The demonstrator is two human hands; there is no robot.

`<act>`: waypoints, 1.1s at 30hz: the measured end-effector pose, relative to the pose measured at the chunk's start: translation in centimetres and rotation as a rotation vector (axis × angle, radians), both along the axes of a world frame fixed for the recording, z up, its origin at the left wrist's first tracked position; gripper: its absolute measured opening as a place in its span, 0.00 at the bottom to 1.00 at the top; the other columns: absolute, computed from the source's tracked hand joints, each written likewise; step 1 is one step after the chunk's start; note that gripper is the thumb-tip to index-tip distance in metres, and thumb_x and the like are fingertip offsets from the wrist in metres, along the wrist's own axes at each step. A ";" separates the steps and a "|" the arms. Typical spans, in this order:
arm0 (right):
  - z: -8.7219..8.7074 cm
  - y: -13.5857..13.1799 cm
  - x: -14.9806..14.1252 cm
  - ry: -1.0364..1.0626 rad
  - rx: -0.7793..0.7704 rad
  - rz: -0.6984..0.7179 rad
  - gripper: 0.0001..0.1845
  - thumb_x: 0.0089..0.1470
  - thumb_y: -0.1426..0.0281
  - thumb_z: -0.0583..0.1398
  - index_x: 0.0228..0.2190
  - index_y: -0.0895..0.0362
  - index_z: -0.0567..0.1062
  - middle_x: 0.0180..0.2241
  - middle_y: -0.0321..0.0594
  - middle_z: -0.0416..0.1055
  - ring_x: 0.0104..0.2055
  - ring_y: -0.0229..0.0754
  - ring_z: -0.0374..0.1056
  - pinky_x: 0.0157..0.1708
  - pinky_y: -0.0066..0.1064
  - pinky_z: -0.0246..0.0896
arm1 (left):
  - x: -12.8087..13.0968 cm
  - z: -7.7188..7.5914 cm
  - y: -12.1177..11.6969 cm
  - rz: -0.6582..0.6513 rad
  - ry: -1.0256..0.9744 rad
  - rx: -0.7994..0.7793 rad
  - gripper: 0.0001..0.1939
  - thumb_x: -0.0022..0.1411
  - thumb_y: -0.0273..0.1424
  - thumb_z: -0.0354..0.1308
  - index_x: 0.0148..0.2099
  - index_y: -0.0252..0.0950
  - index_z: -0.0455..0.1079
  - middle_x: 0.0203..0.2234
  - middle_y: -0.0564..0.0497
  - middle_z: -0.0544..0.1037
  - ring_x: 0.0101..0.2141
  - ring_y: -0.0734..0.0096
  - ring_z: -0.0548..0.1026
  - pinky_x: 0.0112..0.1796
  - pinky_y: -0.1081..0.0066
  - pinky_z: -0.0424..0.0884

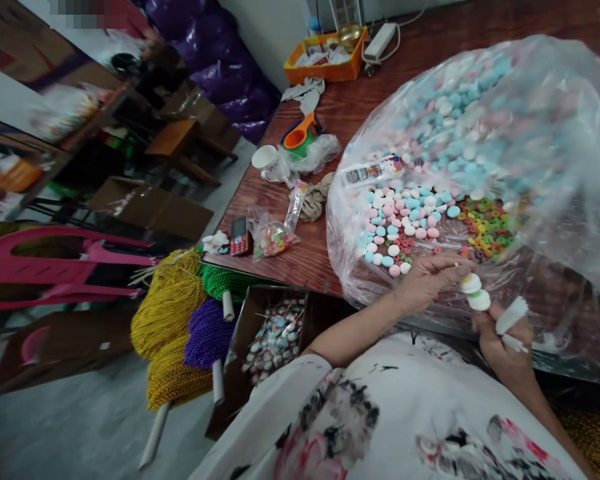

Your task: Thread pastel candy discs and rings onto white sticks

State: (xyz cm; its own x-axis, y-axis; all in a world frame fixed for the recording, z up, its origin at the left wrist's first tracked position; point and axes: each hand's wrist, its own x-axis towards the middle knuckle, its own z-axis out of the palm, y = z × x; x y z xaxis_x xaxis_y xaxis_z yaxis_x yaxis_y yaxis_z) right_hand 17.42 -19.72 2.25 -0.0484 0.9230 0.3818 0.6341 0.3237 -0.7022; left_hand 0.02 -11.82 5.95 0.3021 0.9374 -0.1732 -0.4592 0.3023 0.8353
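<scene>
My left hand [433, 277] pinches a short stack of pale round candy discs [475, 292] at the near edge of a wooden table [300, 257]. My right hand [503, 347] is closed just below them, holding white pieces [513, 315] that stick up from the fingers. Both hands sit against a huge clear plastic bag [545, 133] filled with pink, blue and white candy discs [405, 213] and small coloured rings [485, 230].
On the table lie a small bag of coloured candy [270, 239], a red phone [239, 235], an orange scoop [300, 137], a white cup [264, 157] and an orange tray [325, 63]. Below the edge stand a box of wrapped pieces [275, 340] and yellow, purple, green cord bundles [180, 333].
</scene>
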 end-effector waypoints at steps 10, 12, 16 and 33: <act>-0.8 -0.1 -0.6 0.134 -0.045 -0.035 0.19 0.63 0.69 0.58 0.19 0.55 0.71 0.15 0.32 0.65 0.16 0.35 0.60 0.20 0.28 0.54 | 2.1 -2.1 -1.6 -0.180 0.070 -0.069 0.34 0.45 0.57 0.72 0.42 0.33 0.83 0.33 0.45 0.82 0.33 0.69 0.76 0.37 0.68 0.71; -0.8 0.4 0.4 0.116 -0.067 -0.079 0.19 0.63 0.68 0.58 0.20 0.55 0.70 0.15 0.33 0.65 0.18 0.35 0.60 0.22 0.29 0.54 | 1.1 -1.8 -0.2 -0.212 0.150 0.008 0.36 0.51 0.59 0.67 0.50 0.35 0.81 0.35 0.46 0.82 0.33 0.70 0.77 0.36 0.70 0.72; -1.7 1.1 2.8 0.144 -0.115 -0.209 0.19 0.63 0.65 0.59 0.20 0.56 0.71 0.17 0.33 0.66 0.20 0.36 0.61 0.25 0.29 0.56 | -1.2 -0.4 5.8 -0.165 0.499 0.330 0.32 0.66 0.52 0.57 0.63 0.38 0.71 0.41 0.44 0.82 0.35 0.68 0.78 0.37 0.70 0.73; -2.0 0.6 3.5 0.161 -0.128 -0.188 0.22 0.64 0.65 0.58 0.18 0.56 0.68 0.16 0.32 0.63 0.19 0.33 0.58 0.24 0.29 0.52 | -6.0 4.8 16.5 -0.291 0.853 0.422 0.04 0.54 0.28 0.64 0.32 0.31 0.76 0.23 0.54 0.73 0.24 0.79 0.67 0.30 0.74 0.63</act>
